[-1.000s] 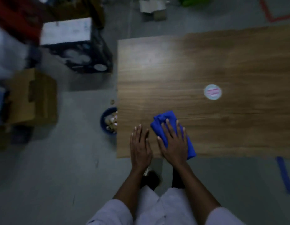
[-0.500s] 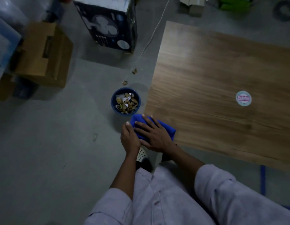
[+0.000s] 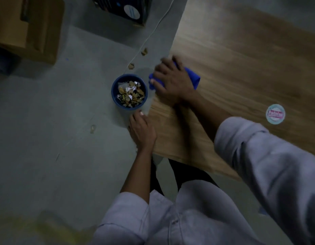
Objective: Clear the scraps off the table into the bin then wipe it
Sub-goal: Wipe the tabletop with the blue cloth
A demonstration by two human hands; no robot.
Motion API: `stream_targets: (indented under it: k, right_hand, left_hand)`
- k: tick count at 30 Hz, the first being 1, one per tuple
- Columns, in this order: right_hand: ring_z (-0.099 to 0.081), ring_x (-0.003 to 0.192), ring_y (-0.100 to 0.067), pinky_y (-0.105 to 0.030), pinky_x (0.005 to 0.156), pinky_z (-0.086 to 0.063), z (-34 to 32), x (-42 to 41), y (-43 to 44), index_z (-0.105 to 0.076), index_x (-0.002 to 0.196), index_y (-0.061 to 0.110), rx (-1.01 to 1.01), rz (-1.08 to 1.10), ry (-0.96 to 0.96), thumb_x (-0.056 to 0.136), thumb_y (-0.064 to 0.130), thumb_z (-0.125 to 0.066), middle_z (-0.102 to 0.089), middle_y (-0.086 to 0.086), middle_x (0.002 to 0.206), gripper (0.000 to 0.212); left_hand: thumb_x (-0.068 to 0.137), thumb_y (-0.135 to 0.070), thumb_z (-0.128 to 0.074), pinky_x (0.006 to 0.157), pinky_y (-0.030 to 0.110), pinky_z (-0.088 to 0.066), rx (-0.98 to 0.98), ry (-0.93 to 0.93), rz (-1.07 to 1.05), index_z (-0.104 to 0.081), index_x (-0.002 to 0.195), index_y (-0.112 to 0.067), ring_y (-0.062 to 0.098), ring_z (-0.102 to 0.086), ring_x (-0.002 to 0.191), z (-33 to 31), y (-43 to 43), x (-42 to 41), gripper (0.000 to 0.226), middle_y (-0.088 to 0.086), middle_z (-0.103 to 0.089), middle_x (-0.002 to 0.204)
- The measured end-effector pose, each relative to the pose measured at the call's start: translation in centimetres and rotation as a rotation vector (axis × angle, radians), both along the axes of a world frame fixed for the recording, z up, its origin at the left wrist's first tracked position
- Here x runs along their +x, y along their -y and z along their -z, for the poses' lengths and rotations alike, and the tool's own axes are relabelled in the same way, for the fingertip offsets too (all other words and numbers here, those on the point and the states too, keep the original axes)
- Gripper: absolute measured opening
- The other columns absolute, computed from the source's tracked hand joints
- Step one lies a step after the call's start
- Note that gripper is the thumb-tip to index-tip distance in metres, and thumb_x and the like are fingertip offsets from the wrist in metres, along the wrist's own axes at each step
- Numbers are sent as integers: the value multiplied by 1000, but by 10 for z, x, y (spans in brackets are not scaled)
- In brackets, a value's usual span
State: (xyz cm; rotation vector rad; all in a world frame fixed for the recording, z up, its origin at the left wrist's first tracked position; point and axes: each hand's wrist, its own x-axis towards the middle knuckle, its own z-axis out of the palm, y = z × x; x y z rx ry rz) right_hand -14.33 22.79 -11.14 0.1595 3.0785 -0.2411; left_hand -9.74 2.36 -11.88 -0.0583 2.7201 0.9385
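While right hand [image 3: 172, 80] presses 1 blue cloth [image 3: 194, 78], fingers spread, at table [image 3: 241, 59] edge, bin [image 3: 116, 96] of scraps [image 3: 130, 94] stands at its 9 o'clock. Left hand [image 3: 141, 129] rests flat on table corner, bin's 6 o'clock.

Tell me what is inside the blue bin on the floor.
The blue bin holds brown and silvery scraps. They cover its bottom, so anything beneath them cannot be seen.

Right hand [image 3: 172, 80] flat, blurred, arm outstretched, left hand [image 3: 141, 129] nearer, knuckles up
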Motion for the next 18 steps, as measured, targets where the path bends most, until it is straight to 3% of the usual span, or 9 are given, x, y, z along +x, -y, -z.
stream_targets:
  k: [4, 8, 11, 12, 14, 18]
  right_hand:
    - [-33, 146, -24, -58, 122, -10, -9, -29, -36, -66, 111, 22, 16, 118, 44, 105, 54, -27, -59, 1, 129, 51]
    - [-28, 148, -27, -56, 123, -6, -19, -19, -9, -65, 120, 22, -16, 218, 45, 103, 51, -29, -57, -1, 134, 49]
    - [-38, 139, -27, -45, 124, 0, -18, 18, 39, -62, 128, 20, -114, -167, 100, 100, 45, -32, -60, -5, 131, 49]
    - [-43, 135, -28, -38, 124, 3, -17, 28, 46, -63, 129, 14, -170, -305, 136, 98, 41, -31, -63, -7, 129, 52]
    - [-50, 130, -30, -29, 122, -1, -8, 32, 35, -65, 127, 3, -234, -383, 184, 93, 34, -28, -67, -13, 125, 59]
    - [-57, 126, -25, -41, 123, -16, 4, 4, -10, -68, 122, 5, -131, -488, 9, 94, 30, -39, -72, -10, 117, 47]
  left_hand:
    - [107, -20, -33, 89, 38, -43, 92, -68, 70, -54, 136, -7, 32, -56, 112, 0, -9, -10, 39, 16, -57, 127]
    - [106, -27, -34, 95, 35, -44, 192, -61, -121, -58, 133, -10, 28, -56, 116, -5, -29, -9, 40, 12, -59, 129]
    - [105, -22, -45, 98, 48, -48, 282, -250, -145, -65, 122, -6, 28, -57, 115, -15, -52, -19, 31, 12, -61, 124]
    - [102, -18, -49, 102, 45, -46, 272, -332, -68, -67, 119, -6, 29, -56, 117, -17, -60, -22, 27, 12, -61, 124]
    - [96, -11, -55, 106, 35, -39, 250, -414, 93, -69, 116, -8, 27, -53, 120, -20, -75, -24, 24, 11, -60, 127]
    - [96, -10, -55, 109, 40, -36, 229, -414, 196, -72, 110, -11, 28, -52, 123, -14, -106, -37, 22, 11, -59, 133]
